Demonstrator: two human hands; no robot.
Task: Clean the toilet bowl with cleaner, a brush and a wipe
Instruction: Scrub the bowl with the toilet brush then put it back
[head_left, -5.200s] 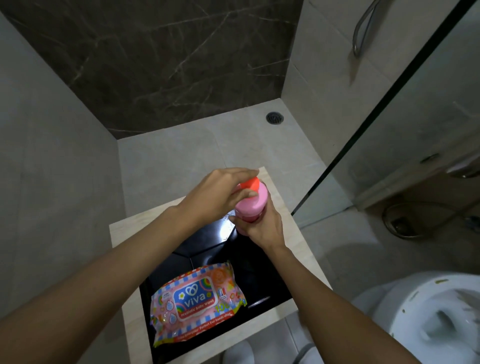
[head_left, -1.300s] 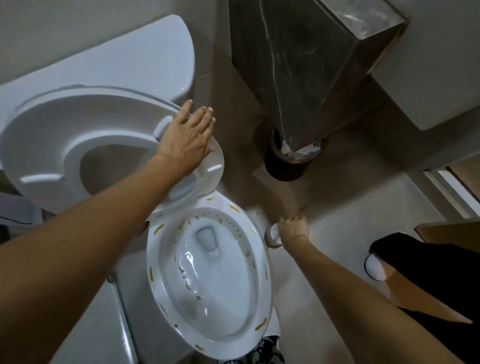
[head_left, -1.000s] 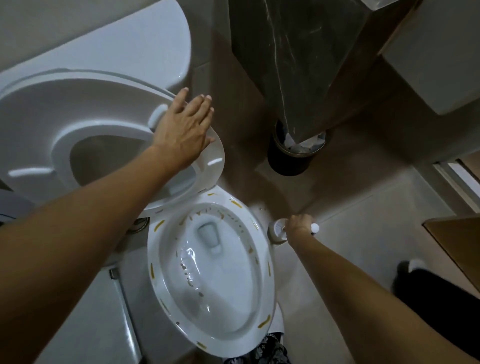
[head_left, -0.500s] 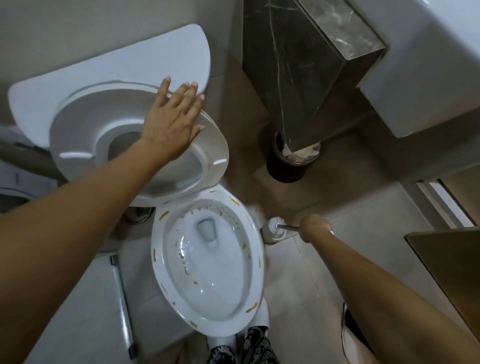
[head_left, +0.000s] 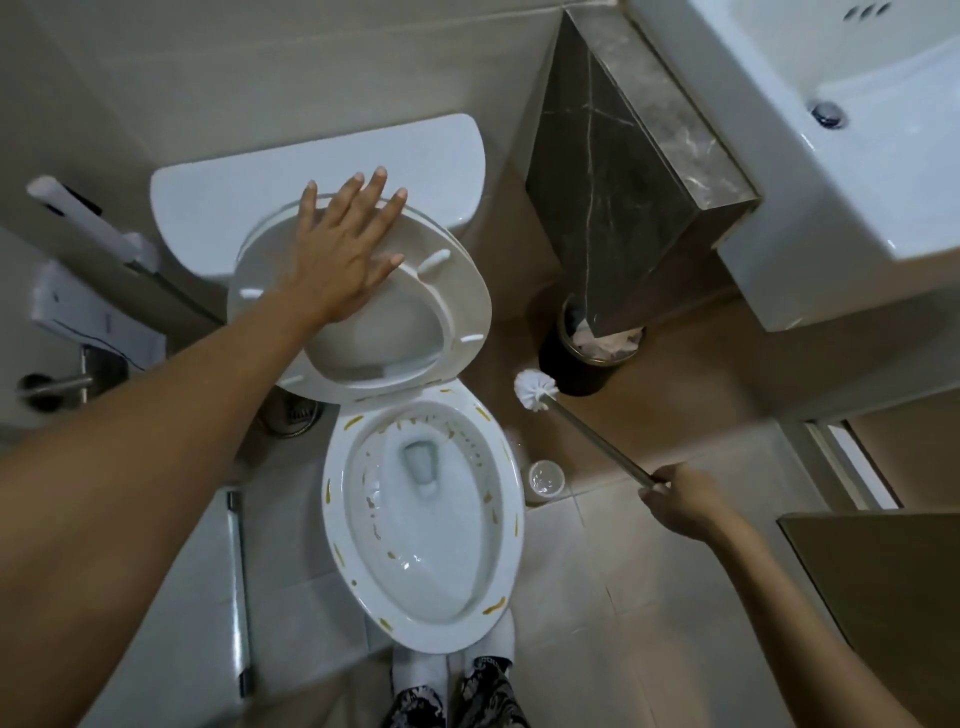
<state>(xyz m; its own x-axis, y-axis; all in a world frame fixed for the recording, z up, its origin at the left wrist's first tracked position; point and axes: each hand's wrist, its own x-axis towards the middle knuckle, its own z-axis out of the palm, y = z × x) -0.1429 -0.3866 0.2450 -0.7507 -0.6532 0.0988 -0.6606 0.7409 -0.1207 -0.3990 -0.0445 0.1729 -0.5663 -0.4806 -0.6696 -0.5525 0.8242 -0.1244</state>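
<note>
The white toilet bowl (head_left: 511, 488) lies open below me, its rim and inner wall dotted with yellow-brown streaks. My left hand (head_left: 345, 254) presses flat, fingers spread, against the raised seat and lid (head_left: 457, 306), holding them up against the tank (head_left: 218, 197). My right hand (head_left: 680, 501) grips the end of the toilet brush (head_left: 582, 431); its metal handle slants up-left and the white bristle head hangs in the air to the right of the bowl. The brush's white holder (head_left: 546, 478) stands on the floor beside the bowl. No cleaner bottle or wipes are in sight.
A dark bin (head_left: 589, 358) with crumpled paper stands right of the toilet, under a dark marble block (head_left: 623, 171). A white washbasin (head_left: 841, 156) juts out at top right. A wooden door edge (head_left: 883, 571) is at right. My feet (head_left: 452, 686) are at the bowl's front.
My right hand has lifted the brush out of its holder and pulled back right, so the whole handle and bristle head show. My left hand stays on the raised seat.
</note>
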